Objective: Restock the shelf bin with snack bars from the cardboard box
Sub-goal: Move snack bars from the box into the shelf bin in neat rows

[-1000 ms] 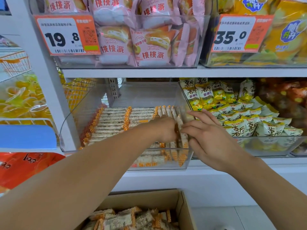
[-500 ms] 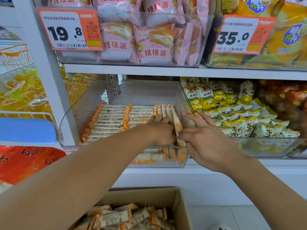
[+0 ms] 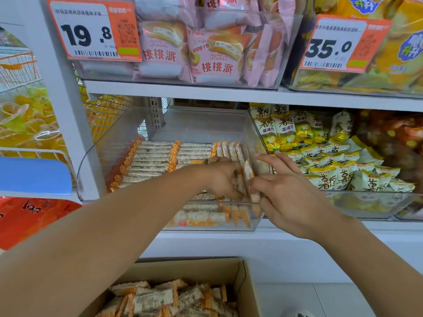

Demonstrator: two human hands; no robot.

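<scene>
Fingers of both hands pinching orange-ended wrapped snack bars upright inside clear plastic shelf bin; next, probably squaring the row.

White shelving above pale floor tiles

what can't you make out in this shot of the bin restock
All in the head view:
- Left hand: fingertips hidden behind its own knuckles and the snack bars; how many bars it holds cannot be told.
- Right hand: blurred by motion; its fingers touch the bars, grip unclear.
- Cardboard box: cut off by the bottom edge and the left forearm.
- Clear shelf bin: its front label is unreadable behind blurred plastic.
- Small print on the price tag: too small.
</scene>
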